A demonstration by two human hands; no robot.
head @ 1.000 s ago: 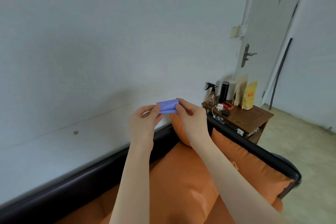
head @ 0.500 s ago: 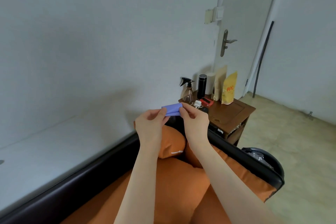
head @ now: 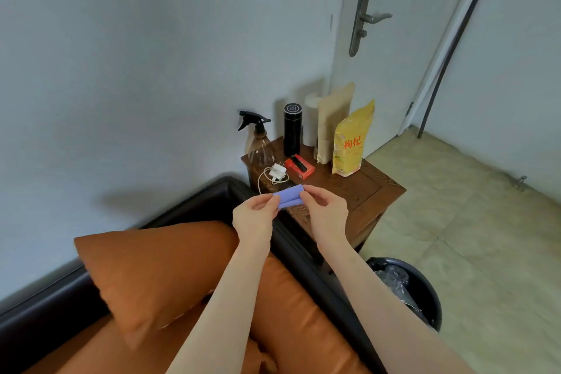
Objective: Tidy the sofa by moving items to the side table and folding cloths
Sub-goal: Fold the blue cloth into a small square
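Left hand pinches the left end of a folded purple cloth; right hand pinches its right end. The cloth is held in the air over the near edge of the side table, just beyond the sofa arm. Its long axis runs left to right, the right end tilted slightly higher.

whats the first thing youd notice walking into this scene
A small folded purple cloth, pinched at its ends by the left hand and right hand above the side table. Next, the yellow pouch standing on that table, and the orange cushion on the sofa.
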